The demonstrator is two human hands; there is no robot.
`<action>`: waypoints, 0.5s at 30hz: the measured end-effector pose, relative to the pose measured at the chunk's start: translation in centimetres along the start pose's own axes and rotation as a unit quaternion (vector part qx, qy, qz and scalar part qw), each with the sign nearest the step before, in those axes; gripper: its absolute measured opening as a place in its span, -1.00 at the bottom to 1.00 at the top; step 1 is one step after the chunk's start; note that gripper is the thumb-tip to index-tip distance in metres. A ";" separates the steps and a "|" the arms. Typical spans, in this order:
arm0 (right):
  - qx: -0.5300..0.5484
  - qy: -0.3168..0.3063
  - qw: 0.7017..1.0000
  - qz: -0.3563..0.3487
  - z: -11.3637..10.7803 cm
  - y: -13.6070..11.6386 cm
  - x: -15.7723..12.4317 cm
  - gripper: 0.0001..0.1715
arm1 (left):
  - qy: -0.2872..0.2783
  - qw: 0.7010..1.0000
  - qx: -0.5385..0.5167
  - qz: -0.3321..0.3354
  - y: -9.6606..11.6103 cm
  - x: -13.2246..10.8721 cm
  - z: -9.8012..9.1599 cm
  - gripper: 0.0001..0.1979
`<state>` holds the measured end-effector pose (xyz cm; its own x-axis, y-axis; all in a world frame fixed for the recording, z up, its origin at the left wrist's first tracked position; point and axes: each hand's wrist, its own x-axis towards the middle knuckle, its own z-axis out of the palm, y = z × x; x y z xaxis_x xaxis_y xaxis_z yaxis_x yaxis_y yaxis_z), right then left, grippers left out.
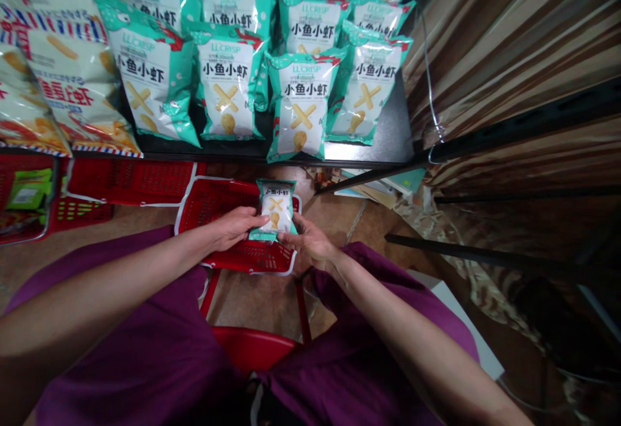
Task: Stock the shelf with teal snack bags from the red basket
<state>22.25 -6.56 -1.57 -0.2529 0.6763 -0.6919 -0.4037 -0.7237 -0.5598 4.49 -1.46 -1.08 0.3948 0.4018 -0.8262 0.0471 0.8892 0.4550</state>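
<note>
- That snack bag (276, 210) could slip down into the red basket (213, 203), I'd say, if either grip loosened (the wrapper looks slick); squeezing hard might crush what's inside.
- It sits between both hands, over the basket: left hand (237, 227) pinching its left edge, right hand (311, 240) clasping its lower right side.

Held snack bag (275, 209), underside invisible

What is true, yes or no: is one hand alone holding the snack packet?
No, the left hand and the right hand both hold the packet.
</note>
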 end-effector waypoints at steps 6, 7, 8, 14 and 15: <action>-0.038 0.009 0.999 -0.020 -0.4 0.0 0.1 -0.34 | 0.008 0.999 0.029 0.013 0.5 -0.3 0.0 -0.71; -0.036 0.018 0.999 -0.024 -0.5 0.0 0.1 -0.37 | 0.005 0.999 0.030 0.015 0.6 -0.4 0.0 -0.69; -0.034 0.026 0.999 -0.028 -0.6 0.0 0.1 -0.41 | -0.001 0.999 0.030 0.017 0.7 -0.4 -0.1 -0.68; -0.011 0.076 0.996 -0.045 -0.9 -0.7 0.4 -0.61 | -0.036 0.998 0.048 0.006 0.6 -0.5 -0.2 -0.57; -0.005 0.084 0.995 -0.053 -0.9 -0.9 0.5 -0.64 | -0.043 0.997 0.059 0.005 0.5 -0.5 -0.2 -0.57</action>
<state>23.30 -5.74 -1.83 -0.0589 0.7178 -0.6938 -0.4111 -0.6507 -0.6384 4.13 -1.16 -0.54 0.4732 0.3862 -0.7918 0.1476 0.8513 0.5034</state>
